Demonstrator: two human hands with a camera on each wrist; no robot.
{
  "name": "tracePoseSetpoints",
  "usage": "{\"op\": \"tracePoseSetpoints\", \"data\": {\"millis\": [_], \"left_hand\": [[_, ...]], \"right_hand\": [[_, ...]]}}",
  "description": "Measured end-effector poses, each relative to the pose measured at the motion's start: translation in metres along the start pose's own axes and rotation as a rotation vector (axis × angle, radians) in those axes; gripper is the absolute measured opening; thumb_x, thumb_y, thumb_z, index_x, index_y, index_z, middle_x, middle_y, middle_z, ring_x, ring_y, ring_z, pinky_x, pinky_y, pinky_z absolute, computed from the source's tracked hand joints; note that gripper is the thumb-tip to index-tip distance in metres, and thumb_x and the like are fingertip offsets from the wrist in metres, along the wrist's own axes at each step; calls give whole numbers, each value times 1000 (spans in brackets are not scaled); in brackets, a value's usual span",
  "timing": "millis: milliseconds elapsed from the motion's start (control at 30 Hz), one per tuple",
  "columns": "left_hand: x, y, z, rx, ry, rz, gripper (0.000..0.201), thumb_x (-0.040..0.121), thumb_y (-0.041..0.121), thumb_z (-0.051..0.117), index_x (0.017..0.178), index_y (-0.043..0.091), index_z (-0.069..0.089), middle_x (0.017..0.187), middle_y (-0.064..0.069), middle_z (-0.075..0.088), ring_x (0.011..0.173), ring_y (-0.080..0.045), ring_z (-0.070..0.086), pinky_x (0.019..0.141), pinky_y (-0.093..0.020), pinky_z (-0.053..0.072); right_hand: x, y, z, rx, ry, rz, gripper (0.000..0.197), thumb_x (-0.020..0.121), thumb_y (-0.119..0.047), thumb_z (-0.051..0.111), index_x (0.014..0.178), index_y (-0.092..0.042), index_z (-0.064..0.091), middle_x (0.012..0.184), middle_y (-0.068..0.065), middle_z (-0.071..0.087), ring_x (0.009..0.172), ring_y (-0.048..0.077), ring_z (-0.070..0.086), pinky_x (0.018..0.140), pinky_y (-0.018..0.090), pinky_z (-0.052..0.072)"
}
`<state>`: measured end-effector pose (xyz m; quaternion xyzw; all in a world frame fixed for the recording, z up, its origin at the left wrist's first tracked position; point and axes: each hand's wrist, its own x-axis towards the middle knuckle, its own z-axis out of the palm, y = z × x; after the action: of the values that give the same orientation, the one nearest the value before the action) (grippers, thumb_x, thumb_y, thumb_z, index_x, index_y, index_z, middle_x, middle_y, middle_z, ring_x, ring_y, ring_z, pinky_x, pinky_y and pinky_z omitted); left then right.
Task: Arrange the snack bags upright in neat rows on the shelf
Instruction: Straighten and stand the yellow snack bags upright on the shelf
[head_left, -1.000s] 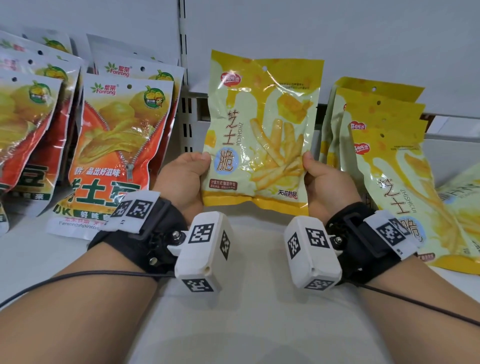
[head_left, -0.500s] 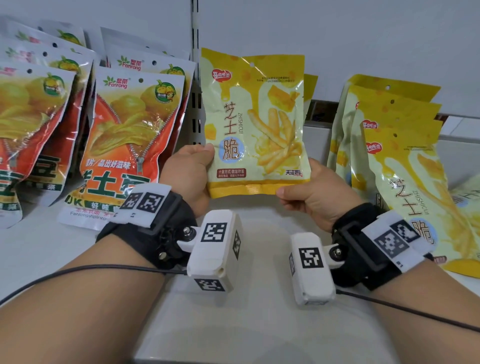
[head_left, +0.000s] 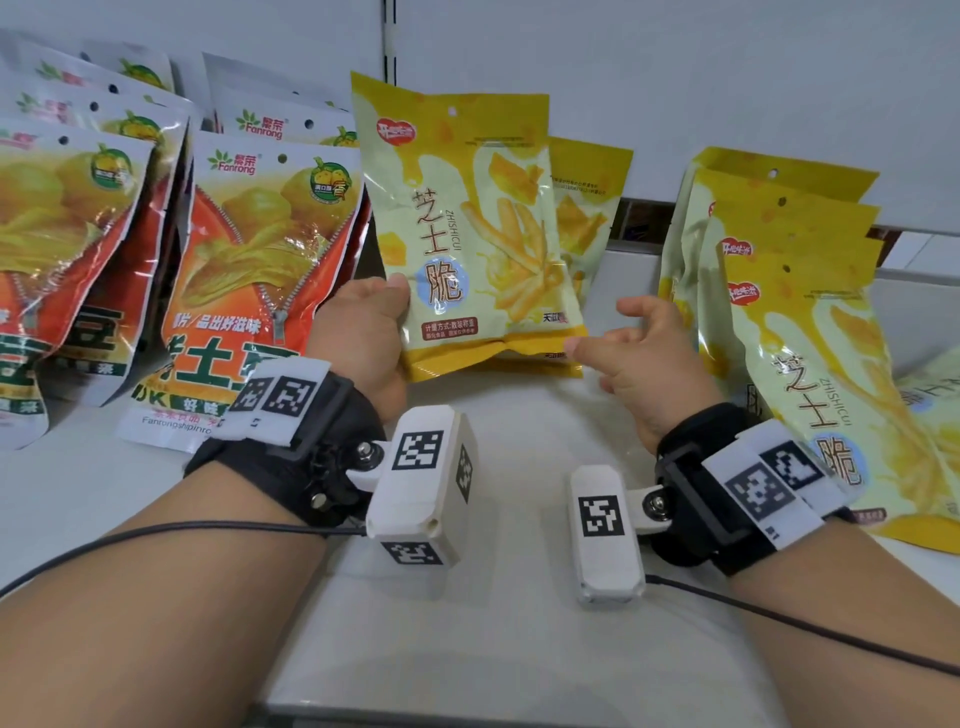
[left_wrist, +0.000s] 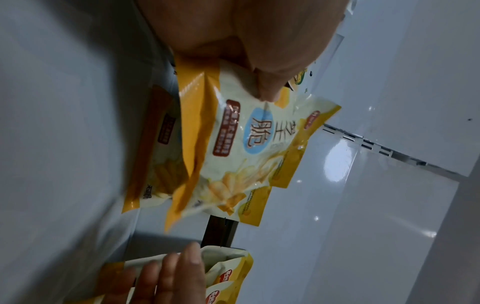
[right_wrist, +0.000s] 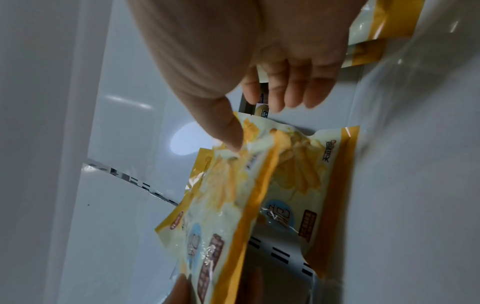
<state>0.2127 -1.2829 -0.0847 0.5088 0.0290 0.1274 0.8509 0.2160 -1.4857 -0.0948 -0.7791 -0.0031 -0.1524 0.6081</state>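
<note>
Head view: your left hand (head_left: 363, 332) grips the cheese bag (head_left: 467, 228) by its lower left corner, held upright mid-shelf (head_left: 498, 597) before another bag (head_left: 587, 208). Your right hand (head_left: 634, 358) is off it, fingers relaxed.

Left wrist view: thumb pinches the bag (left_wrist: 233, 144).

Right wrist view: fingers (right_wrist: 293, 90) spread. Placement is in hand; next, seat the bag against the one behind it.

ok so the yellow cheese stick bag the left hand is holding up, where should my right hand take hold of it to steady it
Take the yellow cheese stick bag at its lower right corner, coming in from the right. The left hand already grips the lower left edge, the bag stands upright, and the flat bottom seam gives fingers something firm to pinch. The right hand, open, hovers beside that corner.
</note>
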Motion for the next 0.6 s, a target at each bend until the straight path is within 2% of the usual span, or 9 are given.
{"op": "tracePoseSetpoints", "data": {"millis": [100,167,233,300,367,467,533,567,600], "left_hand": [[-9,4,6,-28,-60,-4,33,99,10,43,128,-7,47,119,-27,62,106,-41,63,86,-57,52],[-17,4,9,-20,-146,1,29,99,15,45,117,-6,52,112,-23,66,103,-38,65,79,-52,57],[-23,4,9,12,-296,-4,33,95,35,45,93,5,60,95,-9,72,93,-26,69,72,-42,59],[-27,6,9,37,-408,-6,48,88,55,37,83,13,60,98,-6,73,99,-21,68,79,-40,58],[-26,5,8,19,-446,11,63,88,64,28,89,12,63,106,-11,72,105,-23,67,83,-40,57],[-20,1,5,48,-289,110,52,93,57,35,79,19,68,93,-3,72,85,-14,67,72,-30,55],[-13,-2,2,244,-122,199,29,89,50,50,82,26,65,82,13,65,74,-1,59,72,-28,47],[-11,-4,0,309,-86,205,28,82,50,56,91,25,64,80,18,64,75,2,58,75,-29,45],[-9,-5,-3,345,-88,175,42,74,52,60,104,23,63,85,18,65,83,1,60,81,-31,45]], "right_hand": [[-6,-10,0,17,34,-38,45,74,-38,75,106,-26,47,92,-7,53,86,6,55,87,37,48],[-18,-20,5,110,-147,-17,57,60,-55,72,105,-27,52,93,-11,59,83,-2,59,77,31,48],[-29,-25,11,196,-347,24,78,47,-61,67,115,-28,48,102,-8,63,94,4,62,77,31,50],[-33,-27,13,282,-437,26,84,51,-52,76,124,-28,42,111,-6,64,101,13,64,80,35,54],[-33,-27,13,352,-435,13,76,66,-24,79,131,-22,40,120,0,62,103,17,65,76,35,56],[-30,-27,12,400,-419,20,61,82,16,53,134,-12,37,129,12,57,108,28,62,68,34,59],[-28,-25,10,412,-471,31,58,84,19,47,131,-13,41,125,12,60,98,26,65,61,34,59],[-27,-23,9,412,-498,37,56,85,18,47,128,-17,44,121,11,62,90,24,67,56,32,58],[-26,-23,8,406,-523,45,52,85,16,48,123,-20,47,116,9,65,83,23,69,52,30,57]]}}
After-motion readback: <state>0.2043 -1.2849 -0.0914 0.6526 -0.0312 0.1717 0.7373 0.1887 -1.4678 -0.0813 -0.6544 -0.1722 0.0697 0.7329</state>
